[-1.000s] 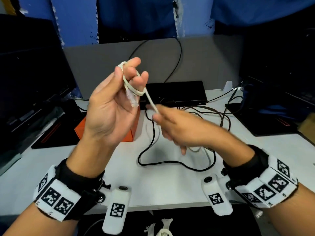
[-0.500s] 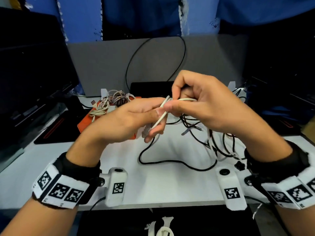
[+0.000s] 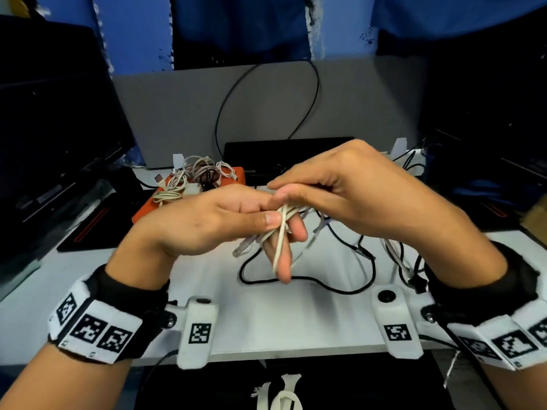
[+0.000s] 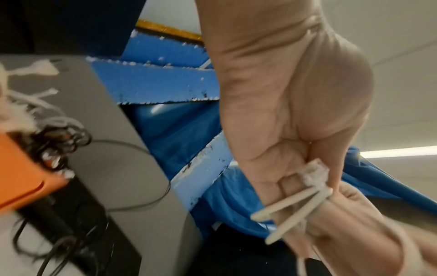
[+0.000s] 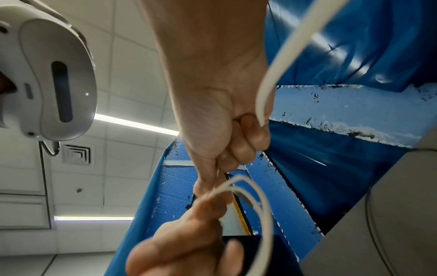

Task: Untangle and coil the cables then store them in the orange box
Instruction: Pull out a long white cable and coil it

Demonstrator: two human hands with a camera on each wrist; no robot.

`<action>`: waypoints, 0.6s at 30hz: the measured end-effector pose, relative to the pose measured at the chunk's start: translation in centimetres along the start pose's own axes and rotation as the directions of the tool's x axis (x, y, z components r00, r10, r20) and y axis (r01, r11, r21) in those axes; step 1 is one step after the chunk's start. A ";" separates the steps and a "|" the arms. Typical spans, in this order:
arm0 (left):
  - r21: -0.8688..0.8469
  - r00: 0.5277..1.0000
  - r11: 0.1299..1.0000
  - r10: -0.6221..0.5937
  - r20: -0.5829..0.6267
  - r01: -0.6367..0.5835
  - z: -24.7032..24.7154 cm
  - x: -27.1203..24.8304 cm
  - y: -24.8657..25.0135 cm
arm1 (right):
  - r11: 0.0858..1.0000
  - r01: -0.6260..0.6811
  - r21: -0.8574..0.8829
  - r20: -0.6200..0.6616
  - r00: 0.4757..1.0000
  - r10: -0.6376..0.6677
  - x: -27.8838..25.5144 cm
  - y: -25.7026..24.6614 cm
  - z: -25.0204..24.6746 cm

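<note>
while both hands met above the desk (image 3: 266,318), the left hand (image 3: 207,223) held a thin cream-white cable (image 3: 281,235) looped over its fingers, its thumb pressing the strands against them. the right hand (image 3: 349,196) came in from the other side, its thumb and forefinger pinching the same cable at the left fingertips. a clear plastic plug (image 3: 241,248) hung just below the left thumb. in the right wrist view the cable (image 5: 260,188) arched in two or three slack loops past the pinch, and one strand ran back beside the right wrist. in the left wrist view the loops (image 4: 290,211) stuck out sideways from the closed fingers.

beyond the left hand sat the orange box (image 3: 233,176), with a heap of pale coiled cables (image 3: 195,176) on it. under and beyond the right hand, black cables (image 3: 340,287) lay tangled on the desk.

the right palm hid most of its own fingers, and the cable's far end could not be traced. motion blur smeared the plug and the lower strands.

bare desk lay below both wrists, up to the near edge.
</note>
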State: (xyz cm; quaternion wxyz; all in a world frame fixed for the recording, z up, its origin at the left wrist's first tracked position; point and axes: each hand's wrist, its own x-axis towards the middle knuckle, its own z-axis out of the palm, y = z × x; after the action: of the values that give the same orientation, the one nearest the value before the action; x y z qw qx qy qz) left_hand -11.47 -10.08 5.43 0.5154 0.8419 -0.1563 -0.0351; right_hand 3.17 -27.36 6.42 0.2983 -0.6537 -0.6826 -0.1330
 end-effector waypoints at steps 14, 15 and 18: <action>-0.650 0.964 0.717 0.126 -0.236 -0.253 2.0 2.5 -1.1 | 0.987 -0.136 0.085 -0.289 0.945 0.155 1.0 1.1 1.1; -0.639 0.965 0.726 0.142 -0.219 -0.252 2.0 2.4 -1.2 | 0.986 -0.123 0.114 -0.297 0.943 0.152 1.0 1.0 1.2; -0.638 0.964 0.723 0.180 -0.197 -0.265 1.9 2.2 -1.2 | 0.978 -0.111 0.178 -0.311 0.936 0.163 1.0 0.8 1.3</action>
State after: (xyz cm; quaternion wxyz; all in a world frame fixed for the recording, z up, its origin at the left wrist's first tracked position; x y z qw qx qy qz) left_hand -9.51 -11.91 3.72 0.7876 0.5814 -0.2024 0.0252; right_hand 3.71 -25.75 5.82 0.4657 -0.6434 -0.5854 -0.1629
